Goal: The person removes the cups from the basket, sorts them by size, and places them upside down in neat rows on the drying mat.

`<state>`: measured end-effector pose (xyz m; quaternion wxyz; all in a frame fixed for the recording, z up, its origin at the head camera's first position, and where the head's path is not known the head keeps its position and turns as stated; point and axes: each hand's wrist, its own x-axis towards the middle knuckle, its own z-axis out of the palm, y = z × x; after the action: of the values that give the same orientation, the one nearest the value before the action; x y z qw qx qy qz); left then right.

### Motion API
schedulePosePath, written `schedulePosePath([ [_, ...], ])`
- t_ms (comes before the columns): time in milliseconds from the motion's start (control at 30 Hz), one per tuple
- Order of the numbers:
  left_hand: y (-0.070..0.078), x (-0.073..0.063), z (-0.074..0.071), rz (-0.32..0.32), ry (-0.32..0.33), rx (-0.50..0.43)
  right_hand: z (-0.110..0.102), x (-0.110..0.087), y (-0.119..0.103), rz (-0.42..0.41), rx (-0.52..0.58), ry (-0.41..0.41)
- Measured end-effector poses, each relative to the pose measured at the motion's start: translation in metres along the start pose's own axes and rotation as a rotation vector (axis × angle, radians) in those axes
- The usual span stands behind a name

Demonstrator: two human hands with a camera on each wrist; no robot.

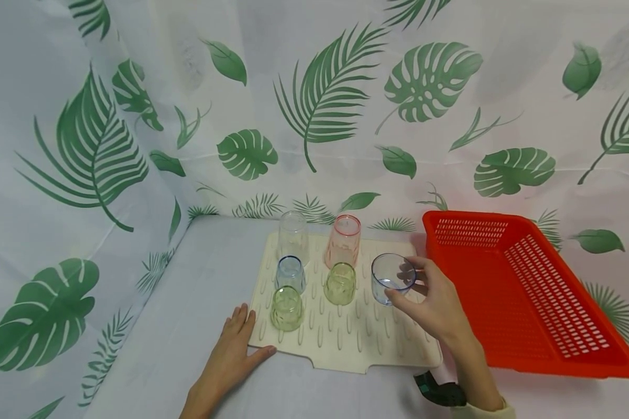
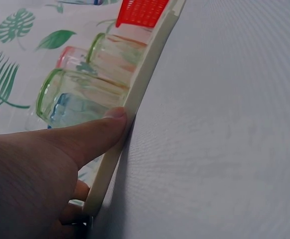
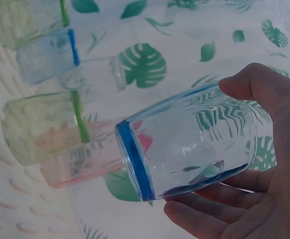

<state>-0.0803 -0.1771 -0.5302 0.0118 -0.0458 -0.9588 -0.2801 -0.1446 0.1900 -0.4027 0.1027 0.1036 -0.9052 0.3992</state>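
Observation:
My right hand grips a clear drinking glass with blue tint by its side, thumb on the near side and fingers behind. Its wide end faces up, over the right part of a cream ridged drying mat. In the right wrist view a blue band circles the glass's far end. At the mat's near left corner lies my left hand, fingers extended along the left edge. The left wrist view shows its thumb against the mat's front edge.
On the mat stand a tall clear glass, a pink glass, a small blue glass and two green glasses, one at left, another mid-mat. A red plastic basket sits right. A leaf-patterned curtain hangs behind.

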Motion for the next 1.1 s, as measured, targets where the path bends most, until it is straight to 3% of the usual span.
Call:
schedulePosePath([
  [333,0.001,0.002,-0.003,-0.031,-0.021,-0.033,0.002,-0.002,-0.002,-0.017,-0.012,0.001],
  [500,0.008,0.006,-0.011,-0.039,0.018,-0.091,0.005,-0.003,-0.006,-0.034,-0.017,-0.016],
  [667,0.024,0.014,-0.025,0.005,0.051,-0.103,0.009,-0.004,-0.009,-0.059,-0.013,-0.037],
  [867,0.052,0.024,-0.041,0.043,0.010,-0.152,0.017,-0.006,-0.011,-0.098,-0.005,-0.056],
  [1100,0.077,0.028,-0.050,0.122,-0.048,-0.229,0.025,-0.009,-0.018,-0.157,0.007,-0.101],
])
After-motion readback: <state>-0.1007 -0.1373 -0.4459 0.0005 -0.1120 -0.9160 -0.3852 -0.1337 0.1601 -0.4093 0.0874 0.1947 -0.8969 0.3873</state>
